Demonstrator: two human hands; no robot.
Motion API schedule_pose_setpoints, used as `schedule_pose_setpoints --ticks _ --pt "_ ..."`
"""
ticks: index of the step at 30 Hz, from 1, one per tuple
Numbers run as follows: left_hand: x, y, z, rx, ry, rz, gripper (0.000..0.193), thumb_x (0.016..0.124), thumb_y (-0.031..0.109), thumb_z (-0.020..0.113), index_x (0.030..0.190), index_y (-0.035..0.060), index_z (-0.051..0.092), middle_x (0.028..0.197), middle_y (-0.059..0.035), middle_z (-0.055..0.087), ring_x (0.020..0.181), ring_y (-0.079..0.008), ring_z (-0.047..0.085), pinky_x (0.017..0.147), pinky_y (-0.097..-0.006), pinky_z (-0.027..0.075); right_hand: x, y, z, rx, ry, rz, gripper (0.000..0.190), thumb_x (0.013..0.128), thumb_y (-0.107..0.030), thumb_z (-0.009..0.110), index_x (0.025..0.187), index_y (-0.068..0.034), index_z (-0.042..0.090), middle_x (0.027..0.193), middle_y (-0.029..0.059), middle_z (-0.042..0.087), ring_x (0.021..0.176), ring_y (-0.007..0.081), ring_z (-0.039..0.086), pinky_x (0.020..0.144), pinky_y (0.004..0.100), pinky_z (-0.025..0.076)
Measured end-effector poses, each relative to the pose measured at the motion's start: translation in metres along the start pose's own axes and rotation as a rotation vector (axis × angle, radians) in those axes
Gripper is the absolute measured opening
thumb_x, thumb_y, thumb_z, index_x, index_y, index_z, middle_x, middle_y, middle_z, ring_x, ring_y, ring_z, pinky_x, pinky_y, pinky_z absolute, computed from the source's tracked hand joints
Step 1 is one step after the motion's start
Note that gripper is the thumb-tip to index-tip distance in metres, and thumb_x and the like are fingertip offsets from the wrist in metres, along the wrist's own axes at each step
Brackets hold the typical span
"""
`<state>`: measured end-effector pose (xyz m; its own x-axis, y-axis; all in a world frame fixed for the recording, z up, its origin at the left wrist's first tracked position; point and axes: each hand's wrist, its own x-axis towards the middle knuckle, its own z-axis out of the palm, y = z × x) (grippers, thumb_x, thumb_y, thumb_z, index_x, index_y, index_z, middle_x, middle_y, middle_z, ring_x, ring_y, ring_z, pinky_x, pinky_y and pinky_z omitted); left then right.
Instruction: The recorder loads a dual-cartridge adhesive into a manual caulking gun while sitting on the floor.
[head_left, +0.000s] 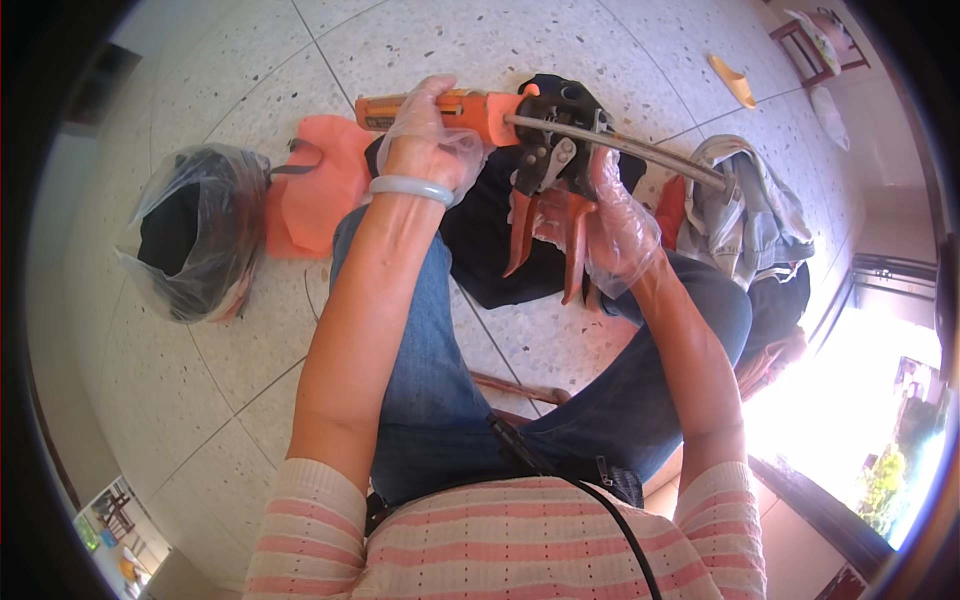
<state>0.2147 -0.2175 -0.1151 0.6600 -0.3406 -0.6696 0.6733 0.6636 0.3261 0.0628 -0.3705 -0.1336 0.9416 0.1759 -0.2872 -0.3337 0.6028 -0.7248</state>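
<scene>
A hand tool with an orange body, a black lever head, two orange-red handles and a long metal rod is held up in front of me; it looks like a caulking gun. My left hand, in a clear plastic glove, grips the orange body. With its fingers behind the handles, my right hand, also gloved, holds the tool below the head. The rod points right, its hooked end over a grey cloth. Parts of the right fingers are hidden.
On the speckled tile floor, a clear plastic bag of dark material stands left, beside an orange-pink bag. Black cloth lies beneath the tool. Grey fabric is by my right knee; a yellow slipper lies farther off.
</scene>
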Motion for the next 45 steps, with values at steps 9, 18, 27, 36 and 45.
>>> schedule_pose_setpoints --ticks 9,18,27,36,45 --pt "-0.010 -0.005 0.009 -0.025 0.072 0.071 0.030 0.082 0.016 0.071 0.101 0.0078 0.050 0.093 -0.0081 0.061 0.082 -0.0256 0.064 0.070 -0.0443 0.056 0.004 0.005 -0.006 0.051 0.025 0.010 0.085 0.080 -0.077 0.051 0.130 -0.008 0.051 0.116 0.0132 0.061 0.106 0.0256 0.059 0.094 0.0432 0.047" --pt "-0.004 -0.003 0.004 -0.093 0.015 0.040 0.035 0.085 0.007 0.067 0.110 0.0095 0.044 0.104 -0.0094 0.055 0.091 -0.0274 0.062 0.083 -0.0497 0.056 0.004 0.008 -0.005 0.109 0.053 0.035 0.094 0.079 -0.078 0.051 0.134 -0.003 0.047 0.124 0.0170 0.057 0.115 0.0305 0.055 0.101 0.0452 0.044" --pt "-0.013 -0.006 0.008 -0.031 0.062 0.148 0.037 0.080 0.012 0.073 0.109 0.0105 0.049 0.101 -0.0089 0.059 0.087 -0.0244 0.063 0.072 -0.0437 0.056 0.008 0.023 -0.007 0.230 -0.009 0.060 0.099 0.078 -0.078 0.052 0.140 -0.001 0.042 0.134 0.0189 0.050 0.123 0.0358 0.049 0.106 0.0487 0.040" --pt "-0.005 -0.004 0.003 -0.084 0.057 0.054 0.030 0.081 0.008 0.071 0.100 0.0084 0.048 0.089 -0.0058 0.056 0.073 -0.0199 0.061 0.062 -0.0354 0.053 0.009 0.019 -0.003 0.292 -0.016 0.054 0.089 0.082 -0.077 0.050 0.132 -0.003 0.048 0.121 0.0144 0.057 0.106 0.0324 0.057 0.098 0.0457 0.044" --pt "0.002 -0.005 0.001 -0.062 0.080 0.014 0.029 0.080 0.010 0.073 0.097 0.0086 0.049 0.085 -0.0049 0.055 0.071 -0.0185 0.060 0.056 -0.0328 0.048 0.008 0.014 0.009 0.347 0.042 0.027 0.080 0.083 -0.075 0.051 0.123 -0.005 0.052 0.105 0.0127 0.059 0.093 0.0294 0.059 0.087 0.0436 0.048"
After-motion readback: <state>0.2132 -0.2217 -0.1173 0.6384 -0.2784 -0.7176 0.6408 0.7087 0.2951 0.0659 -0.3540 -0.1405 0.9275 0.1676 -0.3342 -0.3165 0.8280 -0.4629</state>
